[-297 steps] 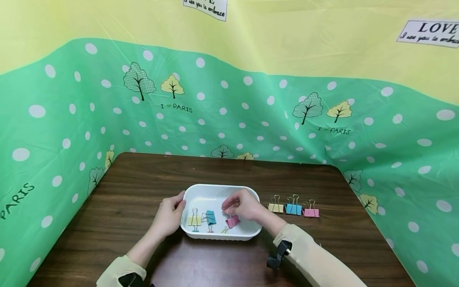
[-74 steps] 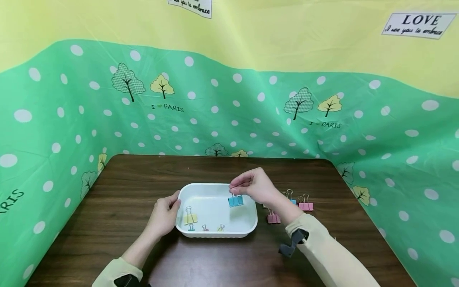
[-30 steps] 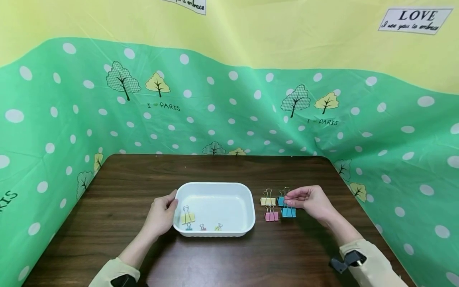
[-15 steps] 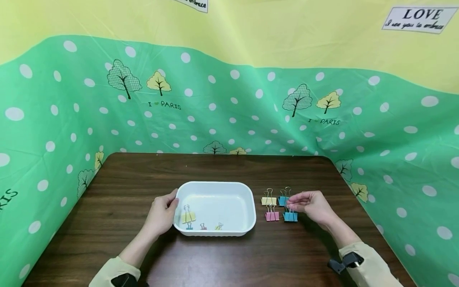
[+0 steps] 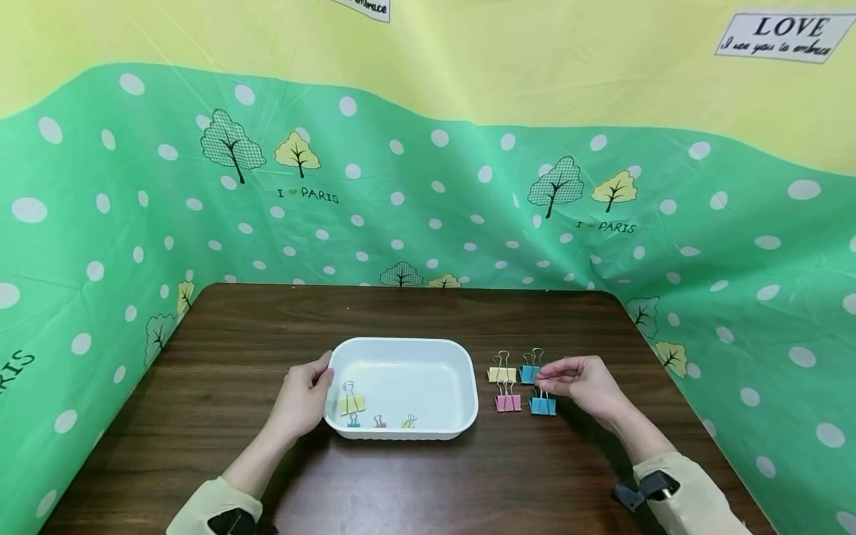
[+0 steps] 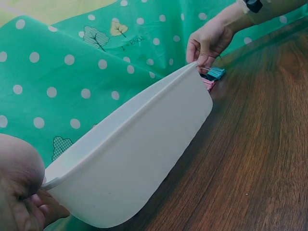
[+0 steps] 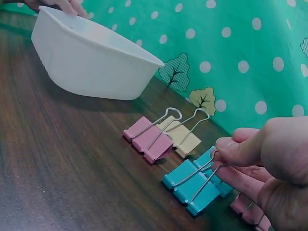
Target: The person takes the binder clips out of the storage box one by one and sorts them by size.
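Observation:
My left hand (image 5: pixel 301 397) grips the left end of a white plastic tray (image 5: pixel 401 435). In it lie a yellow binder clip (image 5: pixel 351 403) and smaller teal (image 5: pixel 354 422), pink (image 5: pixel 380 421) and yellow (image 5: pixel 409 422) clips near the front wall. Right of the tray, my right hand (image 5: pixel 582 383) pinches the wire handle of a blue binder clip (image 7: pixel 191 186) between thumb and fingers. That clip sits in front of another blue clip (image 5: pixel 528 374). To its left, a pink clip (image 5: pixel 508 403) lies before a yellow clip (image 5: pixel 501 374).
Another pink clip (image 7: pixel 248 209) is partly hidden by the right hand in the right wrist view. All this is on a dark wood-grain table (image 5: pixel 414 490). A green and yellow patterned cloth (image 5: pixel 428 223) hangs around its back and sides.
A pink clip, then the blue clip, went from the tray to the table at right, in front of the clips there. Over the last half second both hands barely move.

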A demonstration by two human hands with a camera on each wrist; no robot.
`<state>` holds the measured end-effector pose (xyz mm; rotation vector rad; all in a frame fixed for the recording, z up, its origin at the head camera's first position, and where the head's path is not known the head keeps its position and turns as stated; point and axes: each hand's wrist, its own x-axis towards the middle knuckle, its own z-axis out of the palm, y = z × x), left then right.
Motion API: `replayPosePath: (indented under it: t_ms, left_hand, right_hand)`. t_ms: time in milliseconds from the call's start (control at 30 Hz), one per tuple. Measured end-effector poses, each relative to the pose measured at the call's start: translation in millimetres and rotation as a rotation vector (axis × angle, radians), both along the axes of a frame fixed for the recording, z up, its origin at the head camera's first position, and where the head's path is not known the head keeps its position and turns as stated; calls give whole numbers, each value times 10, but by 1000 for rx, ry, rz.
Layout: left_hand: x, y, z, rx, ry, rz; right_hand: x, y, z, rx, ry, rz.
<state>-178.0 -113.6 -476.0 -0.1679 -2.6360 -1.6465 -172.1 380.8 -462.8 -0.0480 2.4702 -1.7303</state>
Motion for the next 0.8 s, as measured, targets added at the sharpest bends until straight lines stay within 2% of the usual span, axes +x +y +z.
replayPosePath:
  t_ms: [167,367,633,800]
  left_hand:
    - [3,4,2,-2,4,-1]
    - [20,0,7,1,-7,-4]
    - [27,-3,1,5,-5,0]
    - [22,-1,-1,12,-6,-1]
  right_hand:
    - [-27,-9,110,30,56,-10]
    - [-68,-129,317,81,58,-5]
    - [-155,-552,519,21,152,109]
    - [-196,-895,601,-49,147,162]
